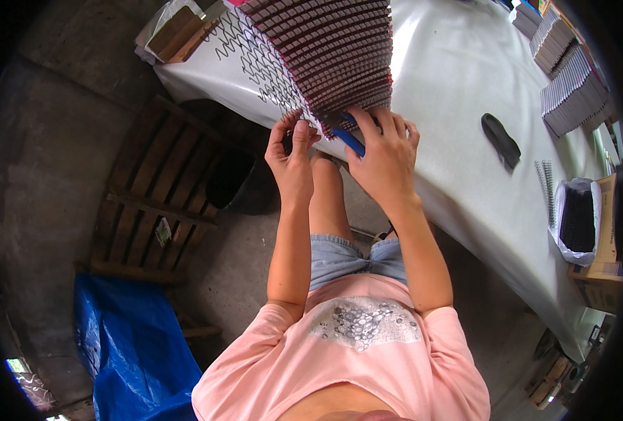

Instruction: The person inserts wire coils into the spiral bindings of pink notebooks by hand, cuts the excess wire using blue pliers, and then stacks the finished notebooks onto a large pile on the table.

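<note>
A tall stack of spiral-bound notebooks (336, 52) lies on the white-covered table in front of me, its coil-bound edges facing up in dark rows. Loose wire coil ends (255, 67) stick out in a cluster along its left side. My left hand (290, 151) is at the stack's near left corner, thumb and fingers pinched together by the coil ends; what lies between the fingertips is too small to tell. My right hand (385, 144) is closed around blue-handled pliers (349, 142) at the stack's near edge. Their jaws are mostly hidden against the notebooks.
On the table (452, 84) to the right lie a dark elongated object (501, 140), more notebook stacks (574, 98), loose coils (545, 186) and a bag of black coils (578, 217). At left stand a dark bucket (245, 186), a wooden slatted pallet (150, 175) and a blue tarp (129, 337).
</note>
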`<state>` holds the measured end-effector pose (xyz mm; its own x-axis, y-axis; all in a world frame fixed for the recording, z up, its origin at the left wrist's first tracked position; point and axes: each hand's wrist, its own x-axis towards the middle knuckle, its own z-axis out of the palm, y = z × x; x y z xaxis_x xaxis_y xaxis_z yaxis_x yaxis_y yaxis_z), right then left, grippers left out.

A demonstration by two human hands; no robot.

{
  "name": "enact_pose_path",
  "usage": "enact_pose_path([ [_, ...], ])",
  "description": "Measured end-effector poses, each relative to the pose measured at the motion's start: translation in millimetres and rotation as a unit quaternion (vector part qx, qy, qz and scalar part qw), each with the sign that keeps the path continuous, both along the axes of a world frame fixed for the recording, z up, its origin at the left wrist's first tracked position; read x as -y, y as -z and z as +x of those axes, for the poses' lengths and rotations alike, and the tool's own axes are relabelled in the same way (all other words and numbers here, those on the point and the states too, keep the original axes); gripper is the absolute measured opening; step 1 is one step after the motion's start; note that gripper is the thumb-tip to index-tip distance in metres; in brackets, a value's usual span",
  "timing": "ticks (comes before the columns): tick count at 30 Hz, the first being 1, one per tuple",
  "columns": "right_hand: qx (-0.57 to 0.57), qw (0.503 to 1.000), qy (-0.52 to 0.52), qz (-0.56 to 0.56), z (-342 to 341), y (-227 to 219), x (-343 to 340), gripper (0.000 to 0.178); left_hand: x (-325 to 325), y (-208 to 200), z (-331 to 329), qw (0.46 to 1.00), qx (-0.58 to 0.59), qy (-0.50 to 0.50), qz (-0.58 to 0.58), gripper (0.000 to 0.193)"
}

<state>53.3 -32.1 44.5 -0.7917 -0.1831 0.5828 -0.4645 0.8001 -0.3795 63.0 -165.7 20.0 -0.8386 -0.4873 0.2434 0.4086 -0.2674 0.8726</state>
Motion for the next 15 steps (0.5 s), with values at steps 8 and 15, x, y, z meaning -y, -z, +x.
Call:
enact_pose_path([
  [8,0.043,0.998,-0.033,-0.028,-5.0,3.1,1.5,0.037,-2.2,0.6,-0.7,1.0,-0.006,0.02,0.014,0.015],
  [15,0.097,0.993,-0.025,-0.059,-1.8,1.6,-6.5,0.041,12.7,3.3,0.7,0.962,-0.01,0.126,0.241,0.019],
])
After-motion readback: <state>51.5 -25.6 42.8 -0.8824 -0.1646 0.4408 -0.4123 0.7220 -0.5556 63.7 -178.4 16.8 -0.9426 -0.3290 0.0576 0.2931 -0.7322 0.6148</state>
